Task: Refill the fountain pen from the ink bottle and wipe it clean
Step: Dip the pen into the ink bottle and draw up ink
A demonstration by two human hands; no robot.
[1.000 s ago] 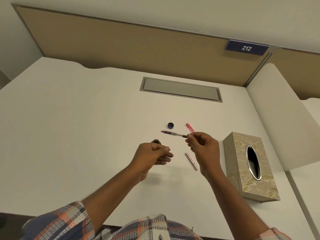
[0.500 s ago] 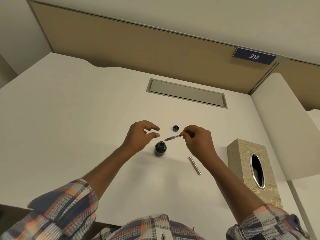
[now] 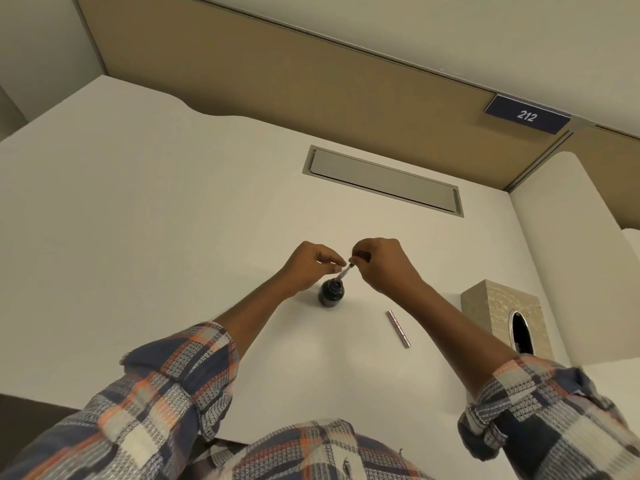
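Over desk (image 3: 173,237), pen (image 3: 343,273) in ink bottle (image 3: 331,293)

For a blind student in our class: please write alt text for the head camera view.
Two bare hands, left hand and right hand, hold a slim fountain pen section tilted, its tip at the mouth of a small dark glass ink bottle on a white desk. A metallic pen barrel and a beige patterned tissue box sit to the right.

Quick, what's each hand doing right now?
Left hand: fingers pinched at the thin pen section; contact cannot be told.
Right hand: holding the pen's upper end over the dark ink bottle.
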